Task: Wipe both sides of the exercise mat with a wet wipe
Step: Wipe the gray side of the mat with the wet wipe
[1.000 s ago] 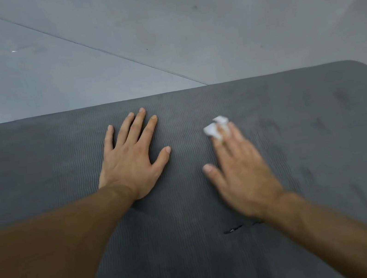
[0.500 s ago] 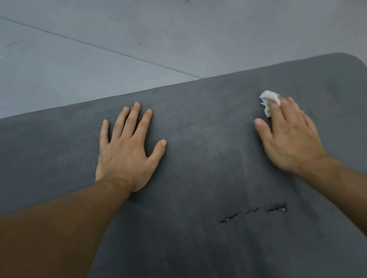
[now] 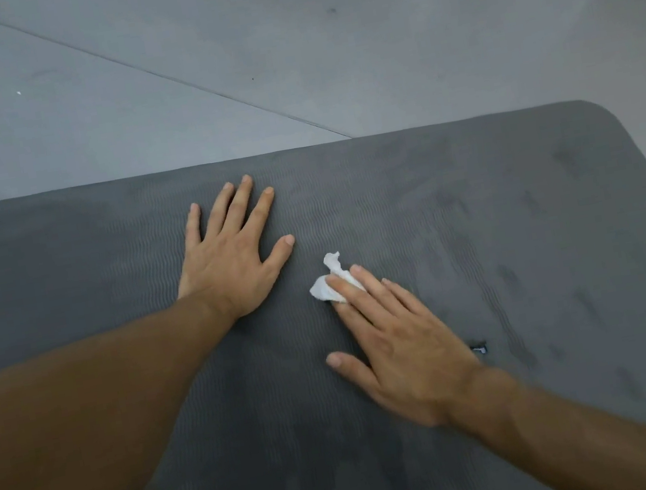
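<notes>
A dark grey ribbed exercise mat (image 3: 517, 191) lies flat on the floor and fills the lower part of the view, its rounded far right corner visible. My left hand (image 3: 233, 255) rests flat on the mat with fingers spread. My right hand (image 3: 397, 339) lies flat to the right of it, straight fingers pressing a crumpled white wet wipe (image 3: 330, 284) onto the mat. Part of the wipe sticks out beyond the fingertips. Damp streaks show on the mat's right side.
The grey floor (image 3: 278, 38) stretches beyond the mat's far edge, crossed by a thin diagonal seam. A small tear (image 3: 478, 347) marks the mat just right of my right wrist.
My right hand has slid the wipe from the mat's right side back left and toward me, ending close to my left hand. My left hand has stayed in place.
</notes>
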Motion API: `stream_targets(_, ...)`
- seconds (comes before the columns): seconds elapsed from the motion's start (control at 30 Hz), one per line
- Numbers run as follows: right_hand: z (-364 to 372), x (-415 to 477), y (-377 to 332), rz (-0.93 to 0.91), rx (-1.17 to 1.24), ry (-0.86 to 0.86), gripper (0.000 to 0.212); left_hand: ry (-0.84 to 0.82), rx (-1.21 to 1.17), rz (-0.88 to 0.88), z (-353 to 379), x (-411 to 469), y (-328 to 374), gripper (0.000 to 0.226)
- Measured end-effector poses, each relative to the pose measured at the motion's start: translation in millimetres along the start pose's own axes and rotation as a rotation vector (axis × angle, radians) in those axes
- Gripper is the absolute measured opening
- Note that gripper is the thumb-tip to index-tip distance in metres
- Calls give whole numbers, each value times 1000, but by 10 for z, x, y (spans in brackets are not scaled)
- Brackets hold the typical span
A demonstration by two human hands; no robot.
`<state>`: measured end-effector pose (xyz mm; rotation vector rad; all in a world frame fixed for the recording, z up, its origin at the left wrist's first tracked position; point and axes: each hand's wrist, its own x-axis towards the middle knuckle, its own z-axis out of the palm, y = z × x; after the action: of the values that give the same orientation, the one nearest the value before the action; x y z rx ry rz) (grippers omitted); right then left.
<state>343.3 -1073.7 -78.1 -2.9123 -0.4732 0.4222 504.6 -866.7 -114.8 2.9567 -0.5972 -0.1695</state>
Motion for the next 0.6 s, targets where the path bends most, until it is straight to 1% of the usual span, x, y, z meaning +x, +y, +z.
stream_targets(0.03,-13,-33,119,-1,-51,12,75,-15,-8,-7,3,-8,11,76)
stream_targets(0.1,-72,-67,439,76,-133,36,75,-32,-29,-27,-5,-42,57,71)
stream_targets(0.17,-129,-76,807,259,-136,77,80,-49,-43,-51,-11,-114,128,68)
stream_targets(0.23,-170,-88,1123,507,-4,132,86,-56,-37,-59,-4,-193,195,67)
stream_targets(0.27,-183,-84,1218,593,88,154,88,-56,-34,-56,2,-221,219,67)
stream_targets(0.3,-180,-85,1231,630,167,172,88,-59,-29,-55,2,-258,235,67)
stream_targets(0.37,-132,-50,1048,596,254,187,82,-67,-18,-48,12,-318,255,68)
stream_targets(0.43,-21,-89,706,503,252,181,79,-64,-6,-35,33,-418,314,69)
stream_targets(0.5,48,-180,291,371,223,161,84,-54,4,-32,44,-527,381,69)
stream_targets(0.6,180,-352,-191,199,180,74,87,-57,-6,-49,52,-641,462,67)
